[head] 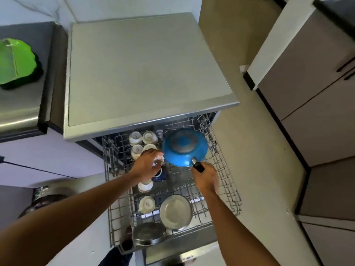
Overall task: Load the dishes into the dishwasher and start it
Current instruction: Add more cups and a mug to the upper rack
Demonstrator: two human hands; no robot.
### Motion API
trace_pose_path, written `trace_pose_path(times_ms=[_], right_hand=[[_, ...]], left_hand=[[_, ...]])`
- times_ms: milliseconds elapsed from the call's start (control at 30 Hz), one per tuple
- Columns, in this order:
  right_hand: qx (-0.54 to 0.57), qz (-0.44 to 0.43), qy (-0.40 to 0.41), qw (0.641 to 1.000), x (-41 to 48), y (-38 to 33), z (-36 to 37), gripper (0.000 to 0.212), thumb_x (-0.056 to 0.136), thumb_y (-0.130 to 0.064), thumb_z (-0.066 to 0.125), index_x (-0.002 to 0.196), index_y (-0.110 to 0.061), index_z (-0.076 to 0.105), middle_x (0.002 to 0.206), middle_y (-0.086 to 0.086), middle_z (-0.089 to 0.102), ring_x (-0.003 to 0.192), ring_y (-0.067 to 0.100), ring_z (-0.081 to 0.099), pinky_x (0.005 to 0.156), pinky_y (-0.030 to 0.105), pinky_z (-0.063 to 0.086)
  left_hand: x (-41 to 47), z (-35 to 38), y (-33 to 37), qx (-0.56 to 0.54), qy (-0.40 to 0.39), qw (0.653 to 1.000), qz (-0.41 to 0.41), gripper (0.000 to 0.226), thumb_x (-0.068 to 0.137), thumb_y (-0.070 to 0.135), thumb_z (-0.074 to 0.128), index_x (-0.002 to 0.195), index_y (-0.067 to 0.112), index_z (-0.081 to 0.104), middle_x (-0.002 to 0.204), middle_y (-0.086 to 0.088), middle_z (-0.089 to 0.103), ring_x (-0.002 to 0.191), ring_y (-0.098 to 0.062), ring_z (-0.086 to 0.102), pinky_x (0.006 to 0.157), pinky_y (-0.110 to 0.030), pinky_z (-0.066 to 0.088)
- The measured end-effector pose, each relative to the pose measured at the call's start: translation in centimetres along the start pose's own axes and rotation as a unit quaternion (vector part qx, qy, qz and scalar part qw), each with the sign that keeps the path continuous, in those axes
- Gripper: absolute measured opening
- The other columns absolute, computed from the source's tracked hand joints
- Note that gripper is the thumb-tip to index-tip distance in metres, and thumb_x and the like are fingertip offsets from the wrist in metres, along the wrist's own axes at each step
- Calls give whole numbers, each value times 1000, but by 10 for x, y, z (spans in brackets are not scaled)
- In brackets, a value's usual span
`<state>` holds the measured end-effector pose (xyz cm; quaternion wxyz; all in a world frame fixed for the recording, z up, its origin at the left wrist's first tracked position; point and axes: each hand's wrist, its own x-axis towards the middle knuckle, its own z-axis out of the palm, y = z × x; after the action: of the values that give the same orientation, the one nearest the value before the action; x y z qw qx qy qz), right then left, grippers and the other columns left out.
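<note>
Right hand (206, 178), palm down, grips blue pan (184, 148) (left hand (146, 164) holds cup (159, 158)).

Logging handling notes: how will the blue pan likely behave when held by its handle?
The blue pan looks rigid, so it probably won't flex. Gripped by the right hand only at its black handle, bottom up, it likely tips toward its far rim.

Left arm (76, 208): bare, enters from the lower left corner, stretched forward and to the right.
Left grip (147, 163): back of the hand up, fingers curled down round a cup (159, 158).
Right arm (236, 227): bare, enters from the bottom edge, almost straight.
Right grip (206, 178): back of the hand up, fingers closed round a black pan handle (198, 167).
Both grips: apart, at nearly the same level.
</note>
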<state>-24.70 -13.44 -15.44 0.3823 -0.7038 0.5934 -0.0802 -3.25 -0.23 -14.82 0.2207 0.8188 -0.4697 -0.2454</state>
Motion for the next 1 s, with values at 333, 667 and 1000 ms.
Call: trace_pose_path(times_ms=[333, 667, 1000], right_hand=[[-27, -106, -36, 993, 85, 33, 15, 23, 83, -48, 75, 100, -32, 71, 94, -11, 63, 77, 15, 61, 63, 29, 52], [-62, -145, -22, 987, 125, 53, 53, 24, 88, -50, 68, 98, -29, 69, 91, -6, 63, 73, 17, 61, 52, 22, 38], [-21, -154, -20, 988, 133, 77, 78, 19, 88, -50, 66, 92, -32, 64, 88, -8, 61, 76, 15, 61, 63, 35, 56]], left_hand=[[49, 56, 30, -11, 33, 999, -9, 58, 84, 17, 69, 139, 16, 51, 140, -10, 53, 131, -29, 48, 109, -37, 38], [110, 77, -8, 67, -28, 997, 23, 78, 85, 42, 72, 152, 31, 33, 162, -5, 24, 149, -27, 20, 120, -46, 24], [137, 89, -19, 90, -58, 993, 42, 86, 84, 47, 71, 155, 27, 26, 164, -8, 17, 151, -26, 14, 121, -40, 21]])
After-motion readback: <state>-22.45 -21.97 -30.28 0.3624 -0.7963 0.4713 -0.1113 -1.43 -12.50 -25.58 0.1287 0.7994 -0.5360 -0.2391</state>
